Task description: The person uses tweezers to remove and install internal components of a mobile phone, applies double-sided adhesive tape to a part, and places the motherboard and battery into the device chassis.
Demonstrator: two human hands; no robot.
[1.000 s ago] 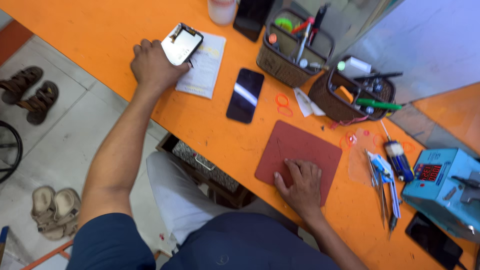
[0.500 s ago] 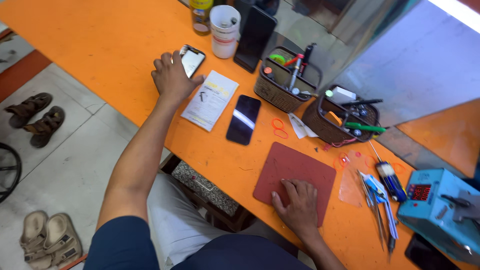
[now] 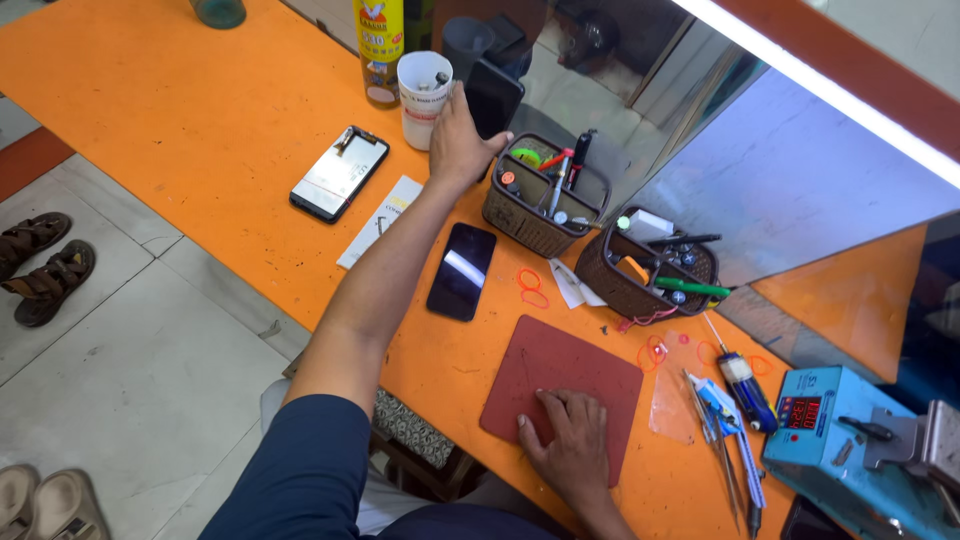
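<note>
Orange bench (image 3: 200, 110), left hand (image 3: 458, 145) fingers gripping upright dark phone (image 3: 493, 97), right hand (image 3: 570, 445) flat on mat (image 3: 560, 385)

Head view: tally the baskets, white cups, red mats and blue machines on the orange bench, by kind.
baskets: 2
white cup: 1
red mat: 1
blue machine: 1
Total: 5

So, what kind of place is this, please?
Probably a phone repair bench: an opened phone and a dark phone lie on the orange counter, with baskets of small tools and a blue heating device.
</note>
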